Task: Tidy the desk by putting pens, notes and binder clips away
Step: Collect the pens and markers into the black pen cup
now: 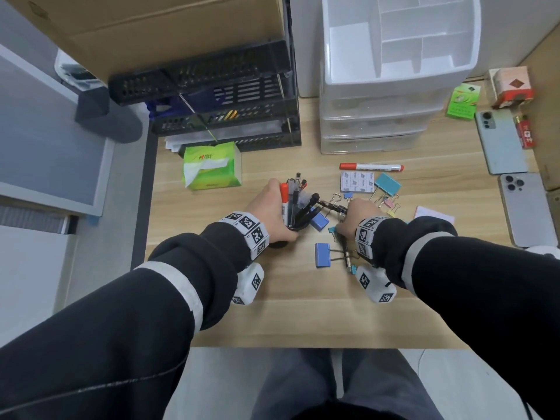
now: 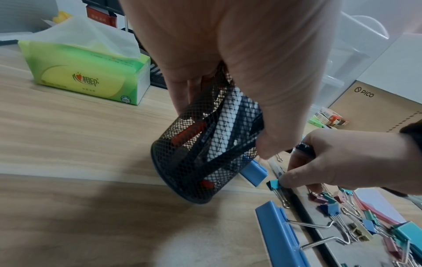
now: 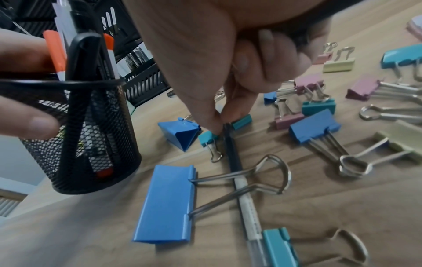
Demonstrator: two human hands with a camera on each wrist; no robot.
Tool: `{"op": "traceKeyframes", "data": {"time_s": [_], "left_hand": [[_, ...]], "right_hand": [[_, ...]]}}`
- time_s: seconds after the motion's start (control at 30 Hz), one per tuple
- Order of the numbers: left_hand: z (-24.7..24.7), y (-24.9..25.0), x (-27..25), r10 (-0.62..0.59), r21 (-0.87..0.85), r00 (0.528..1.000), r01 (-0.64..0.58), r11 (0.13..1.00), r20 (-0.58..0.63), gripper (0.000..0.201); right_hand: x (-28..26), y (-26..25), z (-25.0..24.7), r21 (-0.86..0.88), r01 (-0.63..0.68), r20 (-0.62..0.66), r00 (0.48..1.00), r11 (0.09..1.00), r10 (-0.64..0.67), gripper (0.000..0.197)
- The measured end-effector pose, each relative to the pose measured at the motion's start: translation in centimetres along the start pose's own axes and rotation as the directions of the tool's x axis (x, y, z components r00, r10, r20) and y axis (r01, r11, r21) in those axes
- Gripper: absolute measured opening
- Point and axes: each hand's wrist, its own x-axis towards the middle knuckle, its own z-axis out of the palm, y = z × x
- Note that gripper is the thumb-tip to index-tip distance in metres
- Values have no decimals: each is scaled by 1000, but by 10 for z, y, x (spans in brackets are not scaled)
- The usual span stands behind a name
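My left hand [image 1: 268, 204] grips a black mesh pen cup [image 2: 205, 162] full of pens and tilts it on the desk. My right hand [image 1: 357, 213] is just right of it, fingers curled. It holds a black pen [image 1: 330, 204] in its fist. Its thumb and forefinger pinch the top end of a black-and-white pen [image 3: 233, 155] lying on the desk under the wire handles of a large blue binder clip [image 3: 169, 204]. Several coloured binder clips [image 3: 312, 126] lie scattered around it. A red marker [image 1: 371, 167] and small note pads [image 1: 354, 182] lie further back.
A white drawer organiser [image 1: 394, 71] and a black file tray [image 1: 230, 116] stand at the back. A green tissue pack [image 1: 212, 166] sits left of the cup. Two phones [image 1: 500, 144] lie at the right, and a pink note pad [image 1: 433, 215] sits near them.
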Motion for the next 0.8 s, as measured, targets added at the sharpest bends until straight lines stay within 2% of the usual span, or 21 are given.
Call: {"op": "traceKeyframes", "data": {"time_s": [0.17, 0.73, 0.8], "left_hand": [[1, -1, 0, 8, 17, 1000, -8, 1000, -12, 83], [2, -3, 1, 10, 20, 1000, -9, 1000, -13, 87], [2, -3, 2, 10, 19, 1000, -10, 1000, -9, 88]], "right_hand": [[0, -2, 0, 6, -5, -18, 1000, 1000, 6, 10], [-7, -4, -6, -3, -25, -48, 999, 1000, 25, 18], [-8, -4, -6, -8, -22, -49, 999, 1000, 22, 14]]}}
